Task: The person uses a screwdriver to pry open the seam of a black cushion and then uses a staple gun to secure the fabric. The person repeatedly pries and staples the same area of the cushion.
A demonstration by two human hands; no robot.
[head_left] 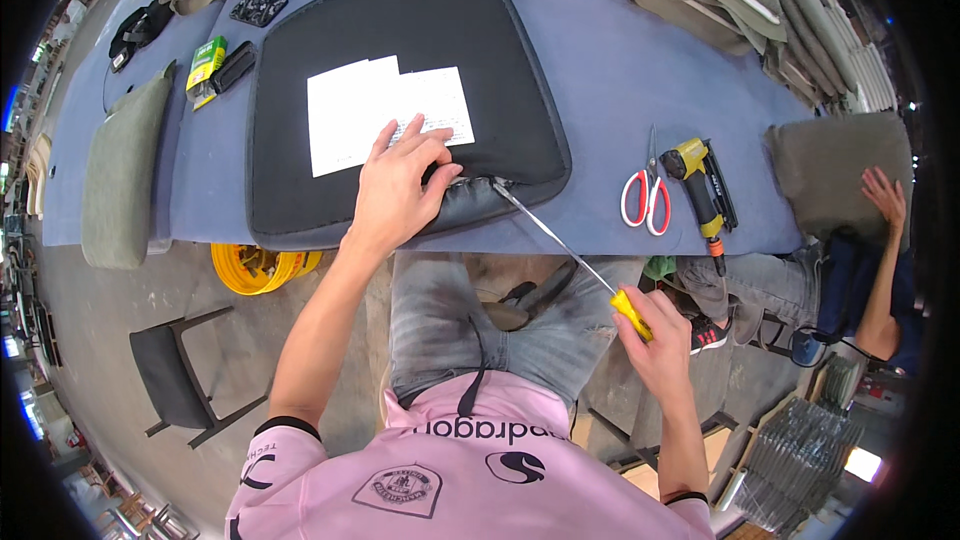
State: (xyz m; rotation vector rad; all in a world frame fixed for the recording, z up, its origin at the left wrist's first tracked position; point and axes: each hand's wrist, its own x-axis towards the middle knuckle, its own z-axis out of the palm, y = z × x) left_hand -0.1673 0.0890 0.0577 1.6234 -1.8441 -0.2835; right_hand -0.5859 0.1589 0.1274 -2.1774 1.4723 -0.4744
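A black padded chair seat (290, 50) lies upside on the blue-covered table in front of me, with white paper sheets (340, 120) on its dark cloth. My left hand (405, 175) rests over the sheets and the seat's near edge. Its thumb and forefinger pinch the black cloth there, while the other fingers stretch over the paper. In my right hand (655, 335) is a screwdriver (560, 243) with a yellow handle, gripped in closed fingers. The long metal shaft points up and left, and its tip meets the seat's near edge, just right of my left hand, where the cloth is puckered.
Red-and-white scissors (645, 198) and a yellow-black staple gun (698, 175) lie at right. A co-worker's hand (885, 198) rests on a grey-green cushion (820, 175). A phone (258, 8), a green-yellow box (205, 65) and another pad (125, 170) lie left; a yellow bucket (245, 275) stands below.
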